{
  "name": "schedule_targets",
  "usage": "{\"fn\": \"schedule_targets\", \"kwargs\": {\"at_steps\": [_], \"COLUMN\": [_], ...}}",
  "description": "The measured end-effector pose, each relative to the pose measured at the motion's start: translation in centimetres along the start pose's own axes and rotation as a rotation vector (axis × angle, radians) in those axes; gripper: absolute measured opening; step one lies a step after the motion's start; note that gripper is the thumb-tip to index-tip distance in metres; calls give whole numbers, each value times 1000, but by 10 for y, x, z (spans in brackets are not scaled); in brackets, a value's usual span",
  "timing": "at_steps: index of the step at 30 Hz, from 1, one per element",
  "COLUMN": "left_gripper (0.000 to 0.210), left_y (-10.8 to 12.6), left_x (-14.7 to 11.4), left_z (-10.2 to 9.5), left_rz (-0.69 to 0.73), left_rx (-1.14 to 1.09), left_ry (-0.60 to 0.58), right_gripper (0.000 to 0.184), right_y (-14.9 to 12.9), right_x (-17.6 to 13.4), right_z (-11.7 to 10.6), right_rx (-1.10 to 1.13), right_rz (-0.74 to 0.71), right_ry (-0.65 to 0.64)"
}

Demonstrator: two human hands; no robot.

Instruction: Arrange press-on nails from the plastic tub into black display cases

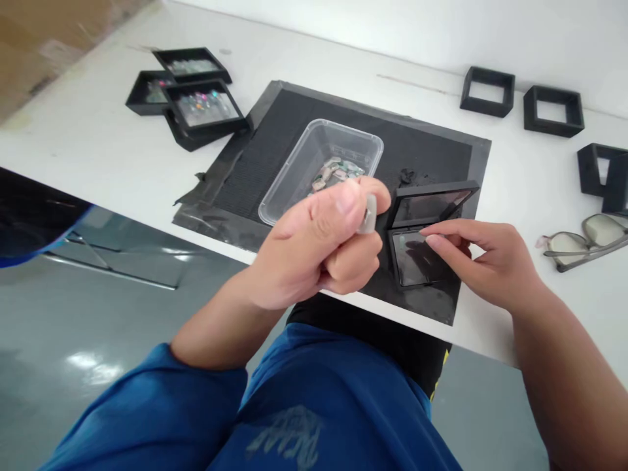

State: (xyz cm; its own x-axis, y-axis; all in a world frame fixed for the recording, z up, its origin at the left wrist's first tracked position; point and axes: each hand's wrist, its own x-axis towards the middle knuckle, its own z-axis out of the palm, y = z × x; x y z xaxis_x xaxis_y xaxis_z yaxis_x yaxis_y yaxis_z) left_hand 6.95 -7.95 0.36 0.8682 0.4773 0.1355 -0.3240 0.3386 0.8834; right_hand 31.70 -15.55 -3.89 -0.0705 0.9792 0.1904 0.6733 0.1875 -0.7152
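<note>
My left hand (318,239) is closed, raised in front of the clear plastic tub, with a small pale, translucent block (369,214) gripped between thumb and fingers. Inside the tub (284,190) lie several small whitish and green pieces (338,171). An open black hinged display case (395,261) with clear film panes lies to the right of the tub, its lid tilted up. Thumb and forefinger of my right hand (490,258) are pinched together over the lower pane; whatever they hold is too small to make out. A tiny pale green piece (402,241) shows near that pane's upper left corner.
A black mat (255,163), taped at its edges, covers part of the white table (88,140). Filled black display cases (206,108) are stacked at the back left. Black frames (553,111) stand at the back right, with glasses (569,245) at the right.
</note>
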Motion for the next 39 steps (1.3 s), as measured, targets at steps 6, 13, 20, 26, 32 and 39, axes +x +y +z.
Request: {"fn": "schedule_targets", "kwargs": {"at_steps": [6,13,20,26,32,39], "left_gripper": [39,33,38,51,52,63], "left_y": [-33,-62,-67,-62,-65,-64], "left_x": [8,17,15,19,19,13], "left_z": [2,-4,-6,-6,-2,-1], "left_rz": [88,196,144,87,21,-62], "left_rx": [80,160,185,213,190,250], "left_ry": [59,189,175,264,298,337], "right_gripper": [20,16,15,9,10,10], "right_y": [-8,-16,-25,-28,-25,-21], "right_x": [-1,-6,-8,-9,-10,-8], "right_z": [2,-4,-4,-3,0,-3], "right_rx": [19,71,71,10,3,36], "right_rz": [-16,-185,-325,-320,-319,-295], "right_ry": [-13,98,126,114,119,142]}}
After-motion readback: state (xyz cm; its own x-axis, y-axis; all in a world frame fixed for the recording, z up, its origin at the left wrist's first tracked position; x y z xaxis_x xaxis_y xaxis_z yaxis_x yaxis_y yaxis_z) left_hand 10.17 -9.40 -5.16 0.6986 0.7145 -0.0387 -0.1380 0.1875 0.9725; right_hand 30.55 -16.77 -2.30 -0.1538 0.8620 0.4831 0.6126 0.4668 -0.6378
